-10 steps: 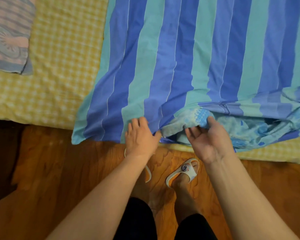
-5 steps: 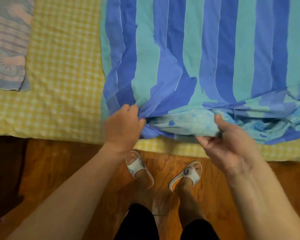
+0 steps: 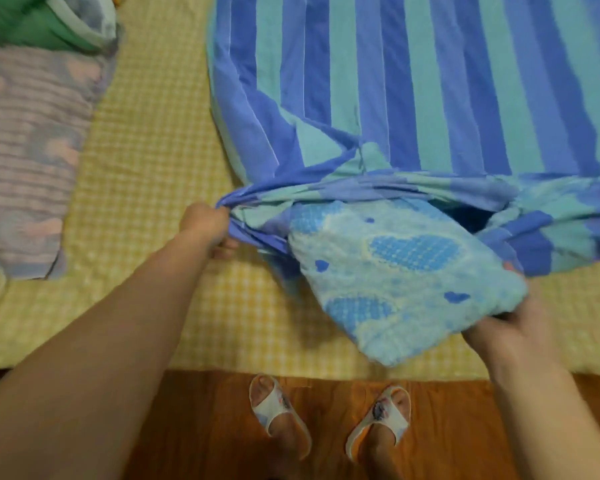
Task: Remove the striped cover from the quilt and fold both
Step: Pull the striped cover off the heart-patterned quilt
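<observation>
The striped cover (image 3: 413, 81), in blue and teal bands, lies spread over the bed. Its open near edge is bunched into a band across the middle. My left hand (image 3: 210, 228) grips that bunched edge at its left end. A corner of the quilt (image 3: 406, 271), pale blue with darker dotted heart shapes, sticks out of the opening toward me. My right hand (image 3: 510, 327) holds this corner from below at its right edge, with the fingers hidden under the fabric.
A yellow checked sheet (image 3: 146, 161) covers the bed. A striped pillow (image 3: 25, 147) lies at the left, with green fabric (image 3: 32, 22) behind it. My feet in white slippers (image 3: 278, 410) stand on the wooden floor (image 3: 326, 427) at the bed's edge.
My left hand has pushed the cover's edge up and away over the bed. My right hand has drawn the quilt corner out toward me, so much more quilt shows.
</observation>
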